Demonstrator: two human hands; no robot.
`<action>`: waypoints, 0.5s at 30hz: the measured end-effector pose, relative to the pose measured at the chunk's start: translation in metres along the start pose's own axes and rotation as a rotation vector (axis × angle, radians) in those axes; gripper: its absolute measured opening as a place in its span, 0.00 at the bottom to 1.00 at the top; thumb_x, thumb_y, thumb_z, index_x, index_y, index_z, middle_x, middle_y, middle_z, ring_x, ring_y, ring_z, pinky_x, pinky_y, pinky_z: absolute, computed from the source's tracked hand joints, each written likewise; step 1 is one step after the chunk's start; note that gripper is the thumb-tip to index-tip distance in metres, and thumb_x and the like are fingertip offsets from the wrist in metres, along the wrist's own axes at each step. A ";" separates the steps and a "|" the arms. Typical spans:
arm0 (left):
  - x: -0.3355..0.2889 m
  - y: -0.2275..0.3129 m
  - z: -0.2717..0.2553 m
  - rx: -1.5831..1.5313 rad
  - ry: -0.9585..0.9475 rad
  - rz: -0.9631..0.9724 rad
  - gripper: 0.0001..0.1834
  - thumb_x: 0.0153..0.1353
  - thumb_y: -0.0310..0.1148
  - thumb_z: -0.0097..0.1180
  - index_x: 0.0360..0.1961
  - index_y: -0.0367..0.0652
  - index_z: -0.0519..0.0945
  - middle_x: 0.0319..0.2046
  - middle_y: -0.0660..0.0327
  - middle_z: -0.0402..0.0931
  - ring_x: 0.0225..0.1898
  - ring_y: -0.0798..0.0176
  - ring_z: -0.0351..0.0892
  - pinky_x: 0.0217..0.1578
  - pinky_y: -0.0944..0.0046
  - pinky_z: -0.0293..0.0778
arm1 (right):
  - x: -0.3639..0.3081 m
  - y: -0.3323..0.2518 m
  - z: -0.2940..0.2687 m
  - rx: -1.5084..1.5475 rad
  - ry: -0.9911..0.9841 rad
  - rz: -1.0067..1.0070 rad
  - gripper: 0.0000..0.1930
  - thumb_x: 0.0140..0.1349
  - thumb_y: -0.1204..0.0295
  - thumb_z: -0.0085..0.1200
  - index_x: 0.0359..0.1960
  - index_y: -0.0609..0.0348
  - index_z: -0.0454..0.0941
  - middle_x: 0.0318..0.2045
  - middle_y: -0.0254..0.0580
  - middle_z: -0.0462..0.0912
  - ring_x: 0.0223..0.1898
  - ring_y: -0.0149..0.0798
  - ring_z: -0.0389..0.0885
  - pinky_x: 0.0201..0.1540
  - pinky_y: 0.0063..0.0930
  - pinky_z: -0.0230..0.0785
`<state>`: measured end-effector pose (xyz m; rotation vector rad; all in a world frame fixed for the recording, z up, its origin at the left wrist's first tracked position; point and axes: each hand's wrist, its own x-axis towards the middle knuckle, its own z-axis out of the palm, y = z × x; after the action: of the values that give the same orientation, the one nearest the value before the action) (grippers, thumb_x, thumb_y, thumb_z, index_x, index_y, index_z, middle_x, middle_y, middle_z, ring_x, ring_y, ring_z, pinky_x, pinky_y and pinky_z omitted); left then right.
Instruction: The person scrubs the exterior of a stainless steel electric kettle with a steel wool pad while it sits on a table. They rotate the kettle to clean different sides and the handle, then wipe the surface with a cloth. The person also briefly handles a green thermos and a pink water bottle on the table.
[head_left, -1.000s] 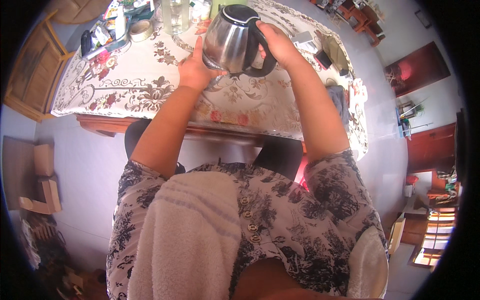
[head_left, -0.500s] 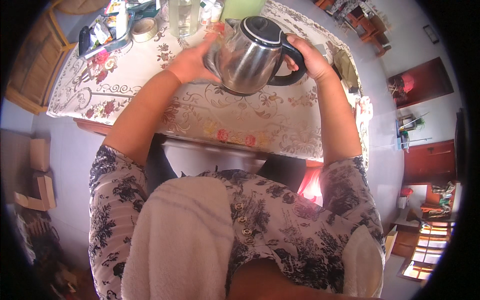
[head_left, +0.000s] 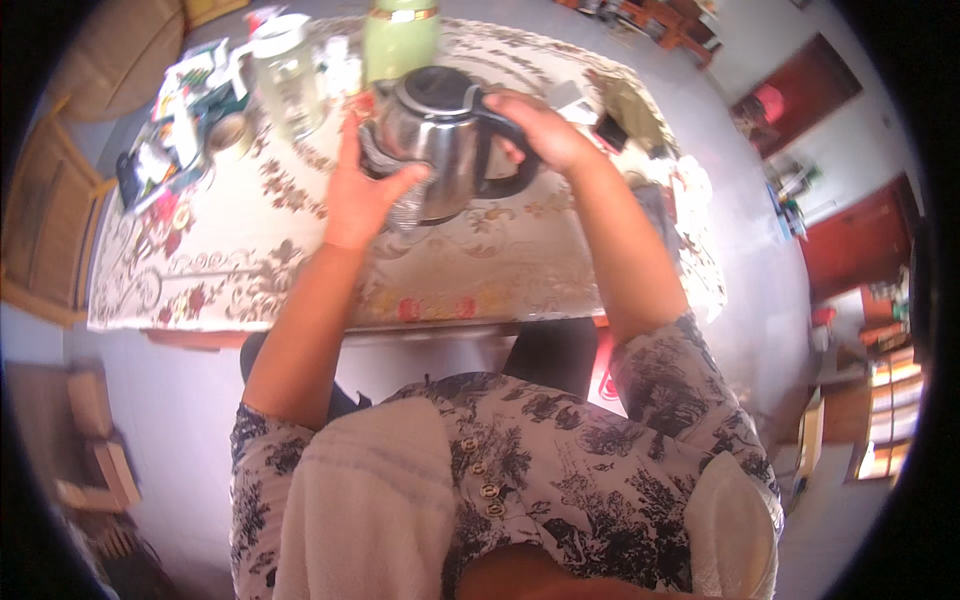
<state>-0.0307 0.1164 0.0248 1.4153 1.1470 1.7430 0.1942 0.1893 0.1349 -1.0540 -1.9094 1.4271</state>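
Observation:
A stainless steel kettle (head_left: 446,150) with a black lid stands or hovers over the table; I cannot tell whether its base touches the cloth. My right hand (head_left: 540,132) is closed around the top of its black handle (head_left: 512,178). Against the kettle's left side, my left hand (head_left: 356,198) presses a grey cloth (head_left: 405,207), its thumb toward me and its fingers toward the spout side. Part of the cloth is hidden behind the hand.
Beyond the kettle stand a green flask (head_left: 400,45) and a clear glass jug (head_left: 285,85). A roll of tape (head_left: 230,135) and a cluttered tray (head_left: 165,185) lie at the left. A dark phone-like object (head_left: 611,132) is near the right edge of the flowered tablecloth (head_left: 230,285).
The view has shifted, and the kettle with both hands now appears further left. My left hand has turned more upright, and more of the grey cloth shows beneath it.

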 end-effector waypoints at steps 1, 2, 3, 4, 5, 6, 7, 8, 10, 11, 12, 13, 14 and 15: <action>0.010 0.003 -0.001 0.058 -0.021 0.075 0.63 0.39 0.40 0.78 0.69 0.31 0.48 0.61 0.51 0.67 0.61 0.58 0.67 0.60 0.62 0.64 | 0.001 -0.001 -0.002 0.004 -0.018 -0.014 0.19 0.65 0.52 0.46 0.35 0.57 0.73 0.16 0.31 0.71 0.13 0.25 0.65 0.18 0.19 0.58; 0.018 0.004 -0.004 0.116 -0.034 0.150 0.62 0.39 0.40 0.78 0.69 0.31 0.48 0.62 0.50 0.65 0.62 0.59 0.66 0.60 0.61 0.64 | 0.002 0.001 -0.002 0.008 -0.042 -0.027 0.18 0.66 0.53 0.45 0.36 0.56 0.73 0.16 0.30 0.71 0.14 0.25 0.66 0.18 0.19 0.59; 0.019 0.006 -0.004 0.101 -0.080 0.120 0.62 0.38 0.40 0.78 0.69 0.32 0.49 0.63 0.50 0.64 0.62 0.58 0.66 0.60 0.61 0.64 | 0.000 -0.001 -0.001 0.006 -0.016 -0.001 0.18 0.66 0.53 0.46 0.37 0.56 0.73 0.16 0.30 0.71 0.14 0.25 0.67 0.18 0.19 0.59; 0.009 0.005 -0.004 0.086 -0.126 0.091 0.63 0.38 0.39 0.78 0.69 0.32 0.49 0.63 0.49 0.63 0.62 0.57 0.66 0.60 0.61 0.64 | -0.004 -0.004 0.000 0.004 0.011 0.025 0.18 0.66 0.53 0.46 0.38 0.57 0.73 0.17 0.31 0.71 0.15 0.25 0.67 0.18 0.19 0.59; 0.002 0.001 -0.011 0.082 -0.160 0.070 0.63 0.37 0.39 0.78 0.69 0.32 0.49 0.63 0.48 0.63 0.62 0.57 0.66 0.60 0.61 0.64 | -0.006 -0.011 0.003 -0.015 0.007 0.039 0.19 0.65 0.52 0.47 0.38 0.57 0.73 0.17 0.31 0.71 0.15 0.25 0.67 0.19 0.20 0.60; -0.008 -0.023 -0.021 0.331 -0.183 0.044 0.62 0.36 0.40 0.78 0.68 0.33 0.51 0.62 0.48 0.65 0.61 0.55 0.67 0.60 0.60 0.64 | -0.006 -0.008 0.002 -0.009 -0.006 0.008 0.19 0.65 0.51 0.47 0.38 0.56 0.74 0.17 0.31 0.71 0.16 0.25 0.68 0.19 0.19 0.61; -0.021 -0.041 -0.029 0.588 -0.197 0.010 0.61 0.36 0.41 0.78 0.68 0.34 0.53 0.60 0.47 0.67 0.60 0.52 0.68 0.59 0.59 0.65 | -0.003 -0.006 -0.001 -0.002 -0.036 -0.020 0.19 0.65 0.51 0.47 0.38 0.57 0.74 0.17 0.31 0.71 0.16 0.25 0.68 0.20 0.20 0.62; -0.025 -0.031 -0.025 0.687 -0.209 -0.090 0.58 0.36 0.42 0.78 0.66 0.35 0.57 0.56 0.47 0.70 0.58 0.51 0.70 0.58 0.58 0.66 | -0.003 0.000 -0.004 0.008 -0.054 -0.044 0.20 0.65 0.51 0.47 0.38 0.57 0.74 0.18 0.31 0.72 0.17 0.24 0.69 0.20 0.20 0.63; -0.025 -0.002 -0.014 0.673 -0.245 -0.133 0.53 0.36 0.44 0.77 0.63 0.37 0.64 0.51 0.48 0.76 0.55 0.49 0.74 0.55 0.56 0.69 | 0.008 0.020 -0.008 0.046 0.005 -0.033 0.21 0.64 0.52 0.48 0.44 0.57 0.75 0.24 0.33 0.75 0.20 0.27 0.71 0.24 0.21 0.67; -0.027 0.001 -0.020 0.549 -0.271 -0.081 0.50 0.36 0.45 0.77 0.61 0.38 0.68 0.49 0.49 0.78 0.53 0.49 0.76 0.54 0.55 0.71 | 0.002 0.012 0.007 0.087 0.102 0.006 0.22 0.64 0.51 0.49 0.49 0.55 0.76 0.34 0.37 0.76 0.28 0.33 0.76 0.30 0.24 0.72; -0.025 -0.014 -0.020 0.523 -0.259 0.057 0.40 0.39 0.39 0.75 0.56 0.38 0.74 0.48 0.52 0.79 0.50 0.51 0.79 0.51 0.56 0.73 | 0.009 0.029 -0.009 0.078 0.057 -0.028 0.30 0.59 0.42 0.51 0.52 0.53 0.75 0.47 0.41 0.79 0.42 0.42 0.78 0.39 0.38 0.75; -0.030 0.001 -0.021 0.605 -0.252 0.018 0.31 0.45 0.32 0.71 0.53 0.37 0.76 0.50 0.52 0.78 0.49 0.52 0.79 0.51 0.57 0.73 | 0.007 0.035 0.001 0.083 0.203 -0.173 0.30 0.59 0.41 0.52 0.50 0.54 0.76 0.43 0.45 0.80 0.46 0.42 0.77 0.44 0.38 0.74; -0.027 -0.029 -0.049 0.719 -0.228 -0.060 0.26 0.48 0.28 0.67 0.51 0.37 0.77 0.48 0.52 0.80 0.49 0.57 0.80 0.50 0.59 0.73 | 0.005 0.024 0.000 -0.271 0.433 -0.214 0.28 0.59 0.43 0.53 0.46 0.57 0.76 0.39 0.49 0.80 0.46 0.40 0.76 0.45 0.35 0.73; -0.036 -0.031 -0.059 0.778 -0.157 -0.009 0.26 0.51 0.28 0.65 0.53 0.37 0.75 0.48 0.51 0.79 0.50 0.57 0.78 0.51 0.60 0.72 | -0.009 0.021 -0.004 -0.231 0.526 -0.259 0.27 0.60 0.45 0.53 0.44 0.59 0.75 0.38 0.50 0.79 0.43 0.39 0.77 0.44 0.34 0.72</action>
<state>-0.0808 0.0842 -0.0216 1.9257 1.8410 1.1745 0.2076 0.1869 0.1160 -1.1026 -1.7570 0.7075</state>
